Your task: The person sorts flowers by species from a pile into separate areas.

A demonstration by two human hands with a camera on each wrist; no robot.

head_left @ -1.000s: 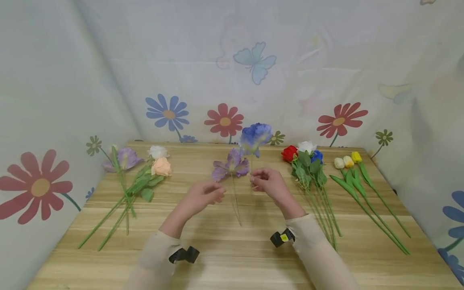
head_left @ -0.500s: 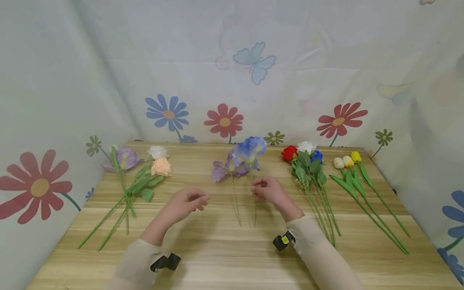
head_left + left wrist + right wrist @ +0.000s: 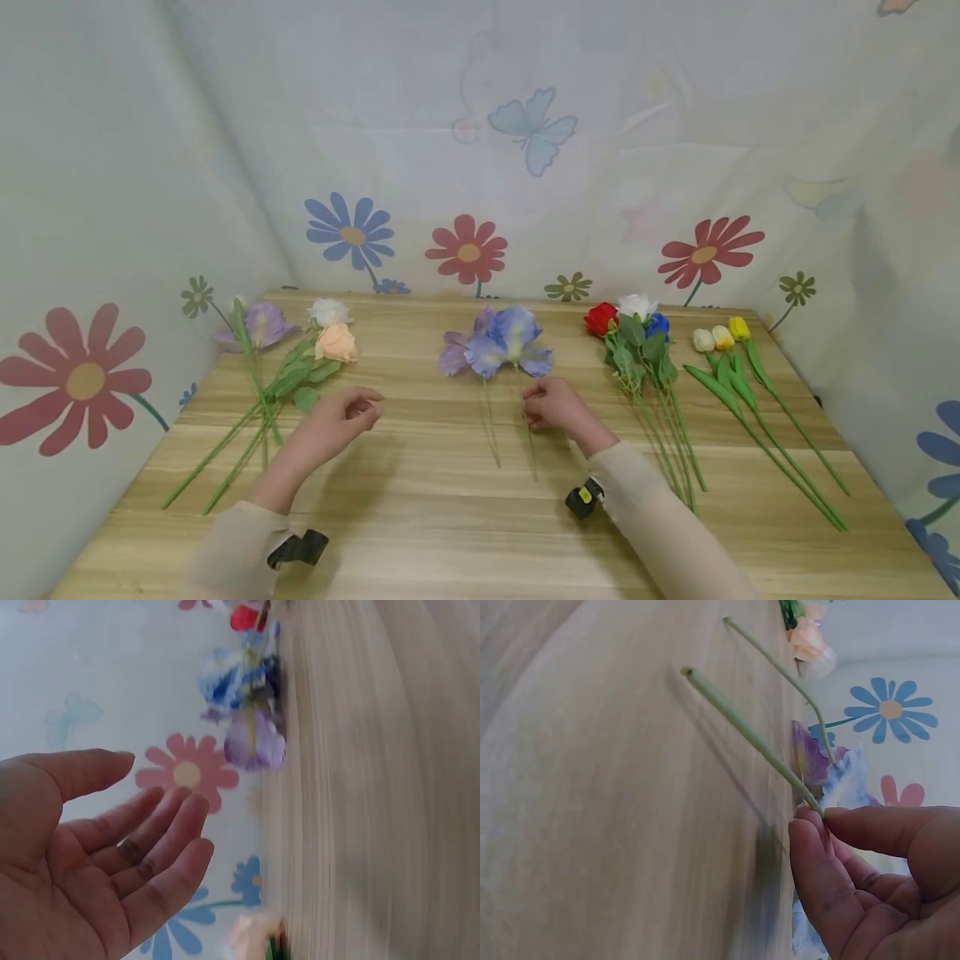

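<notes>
My right hand (image 3: 553,403) pinches the thin green stem (image 3: 750,739) of a blue iris-like flower (image 3: 513,333) between thumb and fingertips. Its bloom lies partly over a purple flower (image 3: 453,357) at the middle of the table. In the right wrist view the cut end of the held stem stays a little off the wood, casting a shadow. My left hand (image 3: 334,427) hovers over the table left of the middle, holding nothing. Its fingers are loosely bent and spread from the thumb in the left wrist view.
On the left lie a purple flower (image 3: 264,325), a white rose (image 3: 328,312) and a peach rose (image 3: 336,342), stems crossing. To the right are red (image 3: 602,319), white and blue roses, then several tulips (image 3: 722,337). A patterned cloth (image 3: 420,150) rises behind the wooden table (image 3: 450,533).
The right hand has lowered the blue flower from upright above the table to beside the purple one, its bloom now overlapping it. My left hand has drawn away to the left.
</notes>
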